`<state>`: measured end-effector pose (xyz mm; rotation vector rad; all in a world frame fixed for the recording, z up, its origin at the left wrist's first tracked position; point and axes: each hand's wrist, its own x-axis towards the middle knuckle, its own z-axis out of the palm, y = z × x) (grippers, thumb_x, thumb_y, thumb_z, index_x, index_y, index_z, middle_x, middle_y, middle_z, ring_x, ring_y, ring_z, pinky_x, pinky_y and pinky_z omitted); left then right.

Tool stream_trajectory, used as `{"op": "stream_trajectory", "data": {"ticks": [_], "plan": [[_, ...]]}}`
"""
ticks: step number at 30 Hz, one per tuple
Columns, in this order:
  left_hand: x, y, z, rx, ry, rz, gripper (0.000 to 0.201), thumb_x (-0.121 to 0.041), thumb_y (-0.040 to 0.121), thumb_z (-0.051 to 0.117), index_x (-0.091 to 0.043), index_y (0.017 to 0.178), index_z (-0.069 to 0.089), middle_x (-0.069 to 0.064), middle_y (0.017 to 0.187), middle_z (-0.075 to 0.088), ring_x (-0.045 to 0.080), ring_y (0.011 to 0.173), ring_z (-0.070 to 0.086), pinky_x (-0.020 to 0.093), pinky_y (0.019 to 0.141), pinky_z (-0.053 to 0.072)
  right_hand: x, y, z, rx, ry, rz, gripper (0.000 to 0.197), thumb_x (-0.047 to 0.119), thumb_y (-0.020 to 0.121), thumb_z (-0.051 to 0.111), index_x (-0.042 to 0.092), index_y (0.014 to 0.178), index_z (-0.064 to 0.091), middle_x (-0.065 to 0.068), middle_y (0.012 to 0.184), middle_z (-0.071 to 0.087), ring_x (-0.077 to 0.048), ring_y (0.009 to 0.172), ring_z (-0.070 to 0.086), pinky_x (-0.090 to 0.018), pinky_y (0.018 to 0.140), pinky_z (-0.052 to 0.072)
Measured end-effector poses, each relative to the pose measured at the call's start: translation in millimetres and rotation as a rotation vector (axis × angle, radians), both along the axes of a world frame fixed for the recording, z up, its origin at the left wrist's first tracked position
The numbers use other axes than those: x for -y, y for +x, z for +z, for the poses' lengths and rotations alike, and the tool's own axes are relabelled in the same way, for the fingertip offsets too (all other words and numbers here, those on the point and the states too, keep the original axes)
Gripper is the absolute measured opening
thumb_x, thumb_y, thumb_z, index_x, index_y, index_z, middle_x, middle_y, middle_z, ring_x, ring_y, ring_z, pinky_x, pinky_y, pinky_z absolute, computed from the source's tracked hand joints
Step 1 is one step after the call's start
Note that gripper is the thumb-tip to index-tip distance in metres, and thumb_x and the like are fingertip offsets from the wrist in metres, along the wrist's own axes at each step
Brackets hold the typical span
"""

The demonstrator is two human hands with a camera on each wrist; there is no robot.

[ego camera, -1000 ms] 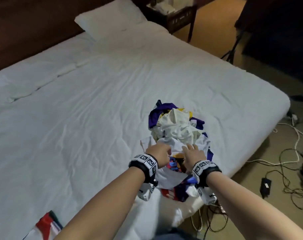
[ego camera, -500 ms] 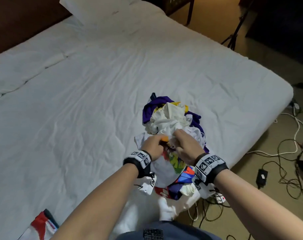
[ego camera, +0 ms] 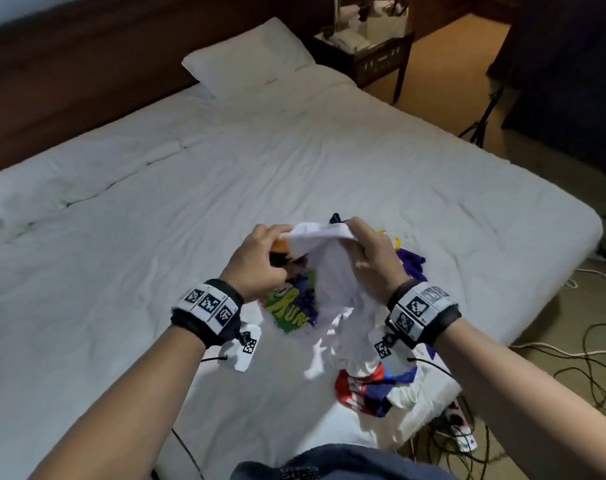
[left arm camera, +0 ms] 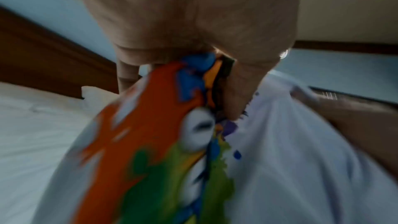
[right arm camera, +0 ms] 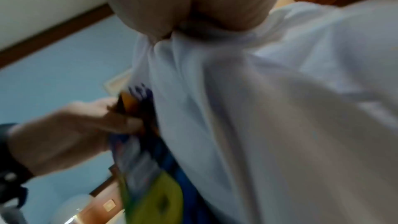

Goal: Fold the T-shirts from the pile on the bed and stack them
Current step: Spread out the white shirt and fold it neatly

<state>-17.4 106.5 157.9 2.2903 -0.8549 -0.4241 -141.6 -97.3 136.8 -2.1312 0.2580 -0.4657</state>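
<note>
Denim at the very bottom edge of the head view, the person's lap (ego camera: 329, 465) pressed up to the bed (ego camera: 121, 306). Just past it, near the mattress corner, a red, blue and white T-shirt (ego camera: 360, 393) lies crumpled on the sheet. Both forearms reach forward, each wrist wrapped in a black band carrying square printed markers. Up between them hangs a white T-shirt (ego camera: 332, 282), lifted clear of the sheet. The left hand (ego camera: 260, 261) has its fingers curled tight round the printed side of the fabric, and the left wrist camera catches that print bunched in the grip, orange, green and blue (left arm camera: 155, 125). The right hand (ego camera: 374, 258) pinches the plain white side at the top edge; from the right wrist camera the cloth (right arm camera: 258, 108) drapes straight down from the closed fingers. The two hands sit close together, the shirt's top edge stretched between them. Behind the right hand, the rest of the pile (ego camera: 412, 261) peeks out in purple with a touch of yellow, resting on the bed. Farther back, a white pillow (ego camera: 246, 57) against the dark wooden headboard (ego camera: 87, 81), and a bedside table (ego camera: 374, 46) at the far right corner. Cables (ego camera: 599, 358) sprawl over the floor to the right.
</note>
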Motion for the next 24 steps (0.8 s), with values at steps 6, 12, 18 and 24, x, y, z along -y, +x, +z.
{"op": "stream_trajectory", "data": {"ticks": [6, 12, 18, 24], "plan": [[-31, -20, -12, -0.197, -0.351, 0.095, 0.010, -0.008, 0.094, 0.056, -0.007, 0.090, 0.065, 0.005, 0.079, 0.067, 0.021, 0.071, 0.060, 0.043, 0.073, 0.051, -48, 10, 28, 0.024, -0.085, 0.070, 0.021, 0.033, 0.093, 0.069, 0.025, 0.077, 0.056, 0.006, 0.060, 0.051, -0.020, 0.061, 0.043, -0.039, 0.060, 0.042], [-83, -18, 3, -0.139, -0.445, 0.312, 0.040, -0.048, 0.097, 0.052, -0.020, 0.068, 0.047, -0.006, 0.061, 0.043, 0.017, 0.060, 0.039, 0.035, 0.059, 0.035, -64, -16, 17, -0.081, -0.139, 0.030, 0.046, 0.035, 0.101, 0.060, 0.024, 0.066, 0.034, 0.007, 0.055, 0.033, -0.011, 0.053, 0.032, -0.034, 0.056, 0.027], [-124, -49, -30, -0.357, -0.178, -0.037, 0.025, -0.034, 0.081, 0.086, -0.018, 0.081, 0.067, -0.007, 0.077, 0.066, 0.013, 0.073, 0.062, 0.029, 0.071, 0.052, -86, -11, 36, 0.126, 0.068, -0.162, 0.038, 0.023, 0.106, 0.053, 0.019, 0.071, 0.039, 0.007, 0.058, 0.029, -0.008, 0.052, 0.028, -0.019, 0.050, 0.027], [-174, -36, -44, -0.117, 0.237, 0.111, 0.016, -0.030, 0.068, 0.053, -0.018, 0.060, 0.049, -0.001, 0.060, 0.053, 0.027, 0.065, 0.053, 0.031, 0.055, 0.036, -67, -16, 28, -0.068, -0.081, -0.375, 0.028, 0.031, 0.107, 0.044, 0.019, 0.082, 0.044, -0.009, 0.070, 0.054, -0.035, 0.070, 0.050, -0.039, 0.063, 0.036]]}}
